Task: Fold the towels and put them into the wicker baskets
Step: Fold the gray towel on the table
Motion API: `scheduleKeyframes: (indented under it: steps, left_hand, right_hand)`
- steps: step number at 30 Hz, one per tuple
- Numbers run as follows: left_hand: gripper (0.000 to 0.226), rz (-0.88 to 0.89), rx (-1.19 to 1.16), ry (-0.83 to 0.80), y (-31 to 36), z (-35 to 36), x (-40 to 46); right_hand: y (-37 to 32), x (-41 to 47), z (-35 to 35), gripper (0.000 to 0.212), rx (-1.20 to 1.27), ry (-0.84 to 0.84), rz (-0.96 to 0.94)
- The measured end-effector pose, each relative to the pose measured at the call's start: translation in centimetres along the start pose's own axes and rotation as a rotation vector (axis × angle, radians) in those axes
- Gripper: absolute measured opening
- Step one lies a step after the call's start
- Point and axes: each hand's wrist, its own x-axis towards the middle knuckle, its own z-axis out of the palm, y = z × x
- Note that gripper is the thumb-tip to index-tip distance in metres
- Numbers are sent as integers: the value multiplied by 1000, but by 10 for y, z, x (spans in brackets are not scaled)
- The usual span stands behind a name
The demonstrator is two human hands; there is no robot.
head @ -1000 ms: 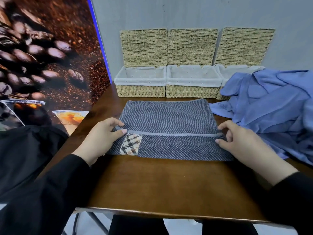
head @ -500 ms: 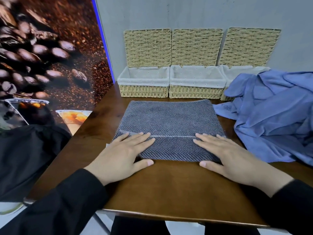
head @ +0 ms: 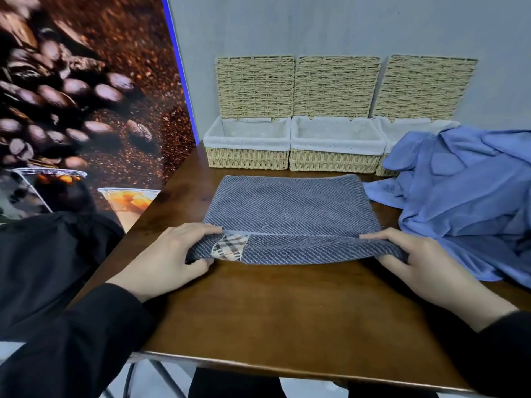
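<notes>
**Near fold of grey towel gripped at both ends**

Head view: the grey towel (head: 290,216) lies flat on the table (head: 287,311), between the hands and the baskets (head: 336,145). Its near folded edge is pinched by the left hand (head: 172,254) and the right hand (head: 413,257), one at each end. A further fold appears to be in hand; next, the edge would likely be carried away from the hands, kept level. The towel is striped, with a plaid patch (head: 231,247) just beside the left hand. More blue towels (head: 465,196) are heaped beyond the right hand.
</notes>
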Motion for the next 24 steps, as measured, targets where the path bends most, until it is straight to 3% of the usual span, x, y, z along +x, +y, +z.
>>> scheduleKeyframes:
  steps: [3, 6, 13, 15, 17, 19, 21, 24]
  left_hand:
    - [37, -41, -174, 81, 1, -4, -4]
    - [11, -136, -395, 145, 7, -9, -3]
    - [10, -337, -566, 297, 17, -8, 27]
    - [18, -454, -541, 353, 18, -7, 38]
    - [32, -529, -323, 382, 15, -6, 45]
    - [42, -456, -41, 437, 18, -5, 48]
    - [45, -244, 87, 468, 34, -3, 51]
    - [60, 57, 149, 265, 73, 13, 62]
  right_hand:
    - [-8, -2, -8, 10, 78, 18, 67]
    - [-12, -2, -13, 32, 120, 63, 94]
    - [-14, 25, -16, 12, 268, 155, 279]
    - [-8, 36, -11, 23, 263, 202, 329]
    - [-3, 45, -6, 44, 106, 286, 338]
    - [-6, 47, -1, 53, -50, 367, 221]
    - [-23, 47, 3, 48, -112, 398, -23]
    - [-43, 52, 21, 55, -188, 163, -295]
